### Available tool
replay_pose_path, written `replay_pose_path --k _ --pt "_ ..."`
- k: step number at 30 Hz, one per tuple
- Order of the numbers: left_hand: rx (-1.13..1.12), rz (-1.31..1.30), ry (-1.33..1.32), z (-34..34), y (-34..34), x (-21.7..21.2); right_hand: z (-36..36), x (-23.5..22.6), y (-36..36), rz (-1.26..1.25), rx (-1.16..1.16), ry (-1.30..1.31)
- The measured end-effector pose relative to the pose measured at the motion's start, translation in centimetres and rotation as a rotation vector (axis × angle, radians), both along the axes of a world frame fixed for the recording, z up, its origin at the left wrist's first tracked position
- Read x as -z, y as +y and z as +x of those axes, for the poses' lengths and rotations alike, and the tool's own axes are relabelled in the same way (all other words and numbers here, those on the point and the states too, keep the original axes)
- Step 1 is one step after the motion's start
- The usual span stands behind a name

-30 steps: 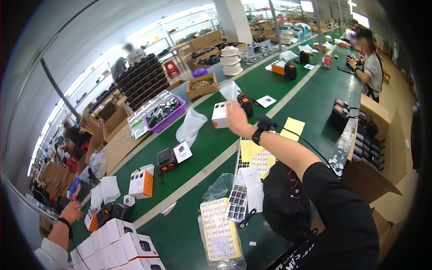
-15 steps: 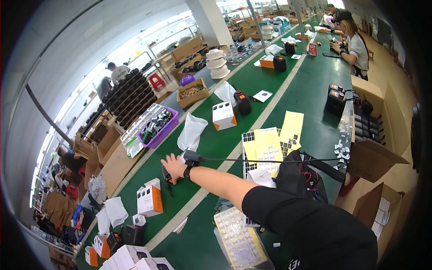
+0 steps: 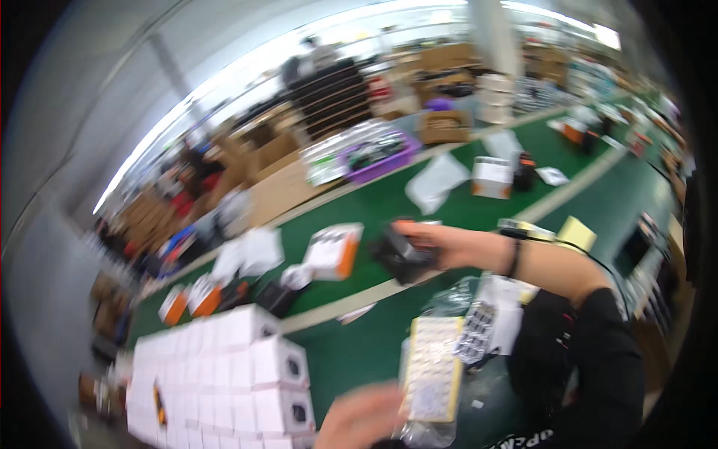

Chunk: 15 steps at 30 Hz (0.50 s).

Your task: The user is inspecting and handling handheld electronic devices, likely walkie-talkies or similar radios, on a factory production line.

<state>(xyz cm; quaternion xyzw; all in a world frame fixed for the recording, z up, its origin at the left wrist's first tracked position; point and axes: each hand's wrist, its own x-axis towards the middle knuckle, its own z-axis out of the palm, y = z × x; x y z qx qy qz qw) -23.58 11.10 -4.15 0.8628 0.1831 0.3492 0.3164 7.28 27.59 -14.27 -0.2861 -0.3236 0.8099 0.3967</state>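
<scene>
The black boxy device (image 3: 407,258) has left its spot on the green belt (image 3: 378,206), now in hand, clasped by the right hand (image 3: 451,247), the blurred left hand (image 3: 363,415) apart, seemingly empty.

This is a factory workshop of the assembly-and-packing kind. A long green-topped work line (image 3: 378,200) runs from near left to far right, with white-and-orange printed cartons (image 3: 331,251) set along it. Near left, small white cardboard boxes (image 3: 213,367) are massed in rows. Along the far side sit a purple plastic tray (image 3: 407,156) of loose parts and open brown cardboard boxes (image 3: 278,154). Beyond, a tall pile of black trays (image 3: 329,97), a thick pale pillar (image 3: 493,37) and bright white strip lights (image 3: 550,13) mark a large industrial hall.
</scene>
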Motion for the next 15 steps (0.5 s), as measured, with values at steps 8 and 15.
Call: replay_pose_path --k 8,15 --pt "0.421 0.013 -0.107 6.1 0.9 1.6 -0.8 -6.9 -22.4 -0.013 -0.43 -0.321" --pt "0.452 -0.174 -0.337 9.3 -4.4 2.3 -2.6 -6.2 -30.0 0.15 0.554 -0.112"
